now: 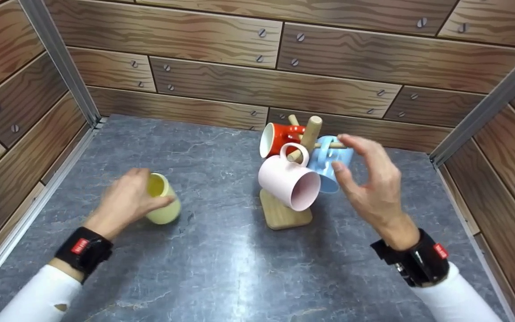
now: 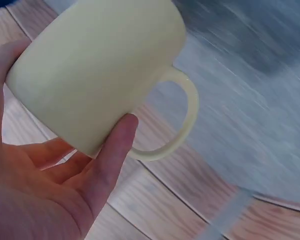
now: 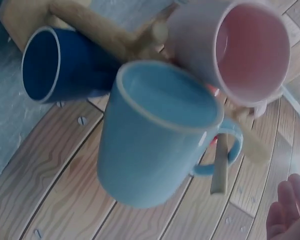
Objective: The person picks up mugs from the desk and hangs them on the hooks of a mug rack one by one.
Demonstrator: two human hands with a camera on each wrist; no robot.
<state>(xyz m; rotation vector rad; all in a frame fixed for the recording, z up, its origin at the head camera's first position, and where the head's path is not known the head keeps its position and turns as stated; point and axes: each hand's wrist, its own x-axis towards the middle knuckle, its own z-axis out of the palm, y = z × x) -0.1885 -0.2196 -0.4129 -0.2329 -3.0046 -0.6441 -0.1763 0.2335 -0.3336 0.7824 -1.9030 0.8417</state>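
My left hand (image 1: 125, 197) grips a pale yellow mug (image 1: 164, 211) by its rim end, at the left of the head view. In the left wrist view, fingers and thumb sit around the mug's edge, and its handle (image 2: 190, 107) sticks out beyond the thumb. At the right, my right hand (image 1: 376, 183) is spread beside a light blue mug (image 1: 335, 158), thumb and forefinger apart with nothing between them. That mug hangs by its handle on a peg of a wooden mug tree (image 1: 312, 129); the right wrist view shows the hand (image 3: 295, 210) apart from it.
A pink mug (image 1: 280, 179) hangs at the tree's front and a red mug (image 1: 280, 138) behind it. A dark blue mug (image 3: 70, 65) shows in the right wrist view. Wood-patterned walls (image 1: 213, 80) enclose the grey tabletop (image 1: 221, 268) at back and sides.
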